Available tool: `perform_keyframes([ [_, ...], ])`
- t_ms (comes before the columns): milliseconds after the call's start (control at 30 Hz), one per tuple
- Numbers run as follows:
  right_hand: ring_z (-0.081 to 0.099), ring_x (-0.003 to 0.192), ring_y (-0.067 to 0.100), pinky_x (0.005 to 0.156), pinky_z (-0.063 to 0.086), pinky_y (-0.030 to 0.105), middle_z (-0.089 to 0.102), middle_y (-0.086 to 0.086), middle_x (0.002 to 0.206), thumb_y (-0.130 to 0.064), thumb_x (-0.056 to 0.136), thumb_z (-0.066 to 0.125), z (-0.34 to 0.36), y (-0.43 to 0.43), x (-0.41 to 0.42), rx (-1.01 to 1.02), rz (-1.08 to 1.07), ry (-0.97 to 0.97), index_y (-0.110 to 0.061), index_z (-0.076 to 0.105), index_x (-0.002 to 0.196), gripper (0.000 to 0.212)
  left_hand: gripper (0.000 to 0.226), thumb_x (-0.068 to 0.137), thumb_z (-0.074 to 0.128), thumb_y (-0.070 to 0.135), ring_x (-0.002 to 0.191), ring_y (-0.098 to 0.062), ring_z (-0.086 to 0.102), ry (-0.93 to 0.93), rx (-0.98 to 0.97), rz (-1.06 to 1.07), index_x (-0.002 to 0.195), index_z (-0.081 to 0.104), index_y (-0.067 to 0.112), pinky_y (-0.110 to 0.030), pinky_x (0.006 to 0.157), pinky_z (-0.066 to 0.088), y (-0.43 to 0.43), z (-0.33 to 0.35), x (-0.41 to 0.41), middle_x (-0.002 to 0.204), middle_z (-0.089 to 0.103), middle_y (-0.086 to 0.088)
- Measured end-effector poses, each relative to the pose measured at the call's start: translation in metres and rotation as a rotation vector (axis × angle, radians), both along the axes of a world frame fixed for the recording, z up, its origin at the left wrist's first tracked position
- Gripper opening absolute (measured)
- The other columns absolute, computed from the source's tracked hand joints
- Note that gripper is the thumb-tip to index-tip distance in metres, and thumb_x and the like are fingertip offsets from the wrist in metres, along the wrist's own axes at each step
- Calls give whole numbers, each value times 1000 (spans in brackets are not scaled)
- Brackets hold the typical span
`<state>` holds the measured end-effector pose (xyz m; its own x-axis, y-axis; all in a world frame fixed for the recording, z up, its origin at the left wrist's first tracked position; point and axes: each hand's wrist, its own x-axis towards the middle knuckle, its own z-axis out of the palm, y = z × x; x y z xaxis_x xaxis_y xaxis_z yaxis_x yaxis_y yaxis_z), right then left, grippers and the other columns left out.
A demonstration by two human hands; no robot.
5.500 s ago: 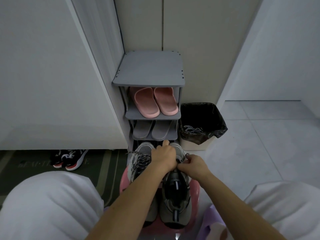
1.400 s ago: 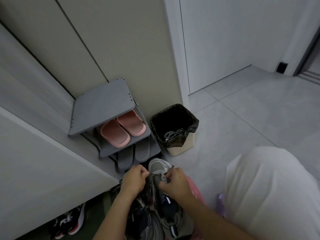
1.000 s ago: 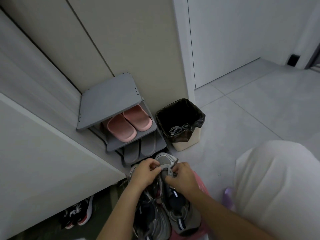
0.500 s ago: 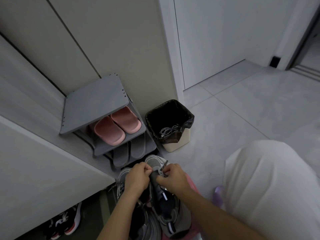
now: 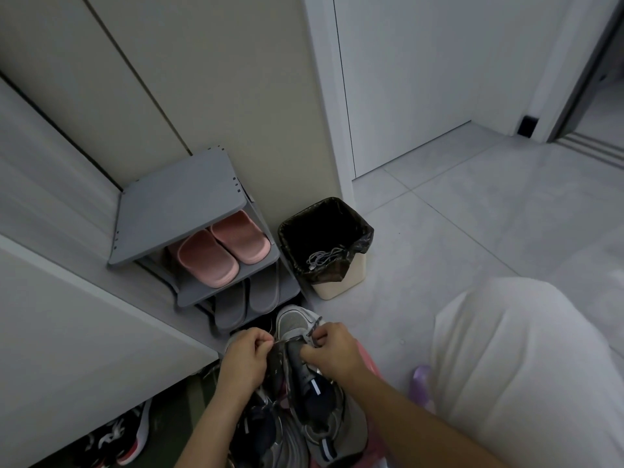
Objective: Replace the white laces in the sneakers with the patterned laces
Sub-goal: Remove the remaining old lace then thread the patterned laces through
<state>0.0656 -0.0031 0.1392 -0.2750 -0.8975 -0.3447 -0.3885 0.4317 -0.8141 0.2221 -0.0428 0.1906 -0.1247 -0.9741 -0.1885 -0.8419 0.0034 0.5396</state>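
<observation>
Left hand (image 5: pixel 248 358): fingers (image 5: pixel 260 344) are pinching the patterned lace (image 5: pixel 314 326) at 9 o'clock.
Right hand (image 5: pixel 332 349): I'm seeing it pinching the lace at 3 o'clock.
Sneaker (image 5: pixel 305 386): lying toe toward 12.

Rack (image 5: pixel 179 211): slippers (image 5: pixel 223 253) on its second shelf. Bin (image 5: pixel 341 287) just right of rack, cable (image 5: pixel 325 256) inside. Sneakers (image 5: pixel 293 324) directly before the rack.

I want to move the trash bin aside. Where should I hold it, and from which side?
I would take the trash bin by its right rim, from above, fingers inside the open top, thumb outside over the black liner. The shoe rack crowds its left, the wall its back; only floor lies on its right.
</observation>
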Motion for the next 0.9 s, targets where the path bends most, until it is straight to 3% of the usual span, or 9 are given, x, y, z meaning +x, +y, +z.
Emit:
perform_keyframes([
  [100, 52, 49, 10, 58, 55, 38, 53, -4, 50, -57, 50, 54, 0, 0, 1, 10, 23, 24, -16, 61, 82, 53, 25, 86, 63, 12, 75, -13, 55, 20, 36, -2, 72, 54, 31, -25, 67, 45, 0, -3, -1, 77, 57, 7],
  [200, 50, 47, 10, 57, 54, 38, 53, -3, 49, -58, 50, 54, 0, 0, 1, 3, 25, 21, -21, 61, 78, 47, 13, 80, 72, 29, 76, -12, 59, 15, 96, 8, 80, 59, 30, -33, 75, 52, -3, -7, 0, 78, 61, 7],
  [333, 62, 57, 18, 56, 53, 37, 64, 4, 63, -59, 53, 57, 6, 3, 2, -31, -1, 19, -16, 62, 78, 50, 24, 72, 73, 48, 76, -7, 61, -22, 122, 40, 75, 61, 28, -29, 73, 51, -5, -7, -15, 74, 63, 12],
  [467, 39, 50, 14, 50, 36, 33, 45, 2, 54, -44, 61, 59, 9, 4, 0, -58, 28, -31, -5, 62, 71, 40, 19, 74, 74, 39, 58, -8, 49, -22, 205, 3, 68, 60, 27, -29, 63, 42, -10, -7, -31, 62, 53, 10],
  [567, 55, 57, 15, 53, 44, 32, 58, 0, 67, -51, 55, 59, 8, 2, 2, -43, -1, -45, -14, 64, 75, 42, 16, 76, 75, 28, 53, -7, 44, -3, 271, -3, 69, 60, 29, -26, 61, 38, -13, -7, -30, 59, 50, 9],
  [633, 58, 61, 14, 54, 44, 27, 61, -1, 73, -49, 55, 62, 8, 1, 2, -9, -2, -61, -17, 64, 79, 40, 16, 77, 73, 27, 57, -7, 47, -55, 273, -10, 69, 60, 31, -25, 63, 40, -12, -6, -30, 62, 51, 11],
  [767, 43, 45, 11, 49, 40, 30, 48, -2, 48, -52, 55, 56, 10, 2, 0, 9, 32, -18, -13, 61, 74, 44, 16, 82, 65, 32, 81, -11, 60, -182, 155, 40, 68, 59, 30, -32, 80, 50, -10, 0, -35, 71, 57, 18],
  [900, 39, 46, 13, 49, 34, 26, 44, 2, 50, -29, 65, 62, 18, 3, -2, 4, 17, -158, -3, 63, 71, 27, 20, 85, 62, 30, 86, -12, 60, -162, 123, 63, 67, 55, 30, -36, 84, 50, -11, 7, -36, 80, 61, 15],
])
